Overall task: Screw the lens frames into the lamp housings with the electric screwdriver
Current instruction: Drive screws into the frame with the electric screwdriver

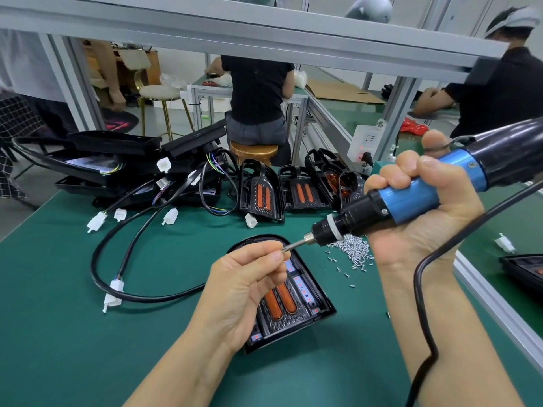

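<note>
Blue electric screwdriver [417, 198] in right hand [423, 218] grip, left hand [244, 289] fingertips pinched together on its bit [293, 245]

The electric screwdriver [411, 198] has a glossy blue metallic sleeve, a shiny black plastic body and a bare steel bit. The lamp housing [293, 301] is glossy black plastic with translucent orange lenses. Bright metal screws [354, 251] lie on the matt green mat [73, 318].

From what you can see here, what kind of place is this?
Most likely a small factory assembly line: a green bench mat, a loose pile of screws, many identical lamp housings, and other workers seated at further benches.
</note>
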Demonstrator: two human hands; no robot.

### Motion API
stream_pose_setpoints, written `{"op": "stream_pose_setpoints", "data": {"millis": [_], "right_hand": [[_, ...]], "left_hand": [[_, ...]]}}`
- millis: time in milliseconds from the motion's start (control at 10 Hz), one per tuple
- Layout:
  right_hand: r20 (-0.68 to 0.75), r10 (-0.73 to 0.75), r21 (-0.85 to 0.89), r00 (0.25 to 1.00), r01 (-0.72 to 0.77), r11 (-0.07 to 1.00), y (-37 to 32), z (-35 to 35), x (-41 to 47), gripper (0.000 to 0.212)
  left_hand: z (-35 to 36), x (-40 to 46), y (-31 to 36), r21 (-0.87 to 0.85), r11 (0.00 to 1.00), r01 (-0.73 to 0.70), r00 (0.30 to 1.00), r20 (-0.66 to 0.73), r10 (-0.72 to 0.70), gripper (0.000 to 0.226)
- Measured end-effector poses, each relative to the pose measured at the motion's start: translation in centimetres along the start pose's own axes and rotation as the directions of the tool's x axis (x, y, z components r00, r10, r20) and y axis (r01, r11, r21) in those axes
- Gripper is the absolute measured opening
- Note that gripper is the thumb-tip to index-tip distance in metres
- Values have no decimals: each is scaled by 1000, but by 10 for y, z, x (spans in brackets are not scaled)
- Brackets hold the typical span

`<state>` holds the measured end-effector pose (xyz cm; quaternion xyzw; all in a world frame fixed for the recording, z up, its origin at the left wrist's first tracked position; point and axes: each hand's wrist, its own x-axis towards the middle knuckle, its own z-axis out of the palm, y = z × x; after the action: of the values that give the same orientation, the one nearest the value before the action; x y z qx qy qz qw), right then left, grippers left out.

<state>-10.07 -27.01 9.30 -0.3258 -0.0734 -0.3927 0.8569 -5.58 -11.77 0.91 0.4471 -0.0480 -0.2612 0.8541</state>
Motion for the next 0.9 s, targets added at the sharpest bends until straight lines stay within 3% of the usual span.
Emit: {"op": "stream_pose_setpoints", "data": {"millis": [800,900], "right_hand": [[-1,9,2,1000,-9,1000,-3,-5,2,23],[0,0,-4,1000,0,1000,-2,-5,1,23]], "left_hand": [[4,-1,-2,30,999,-17,1000,-17,18,12],[5,0,-4,86,993,-87,995,-41,91,10]]}}
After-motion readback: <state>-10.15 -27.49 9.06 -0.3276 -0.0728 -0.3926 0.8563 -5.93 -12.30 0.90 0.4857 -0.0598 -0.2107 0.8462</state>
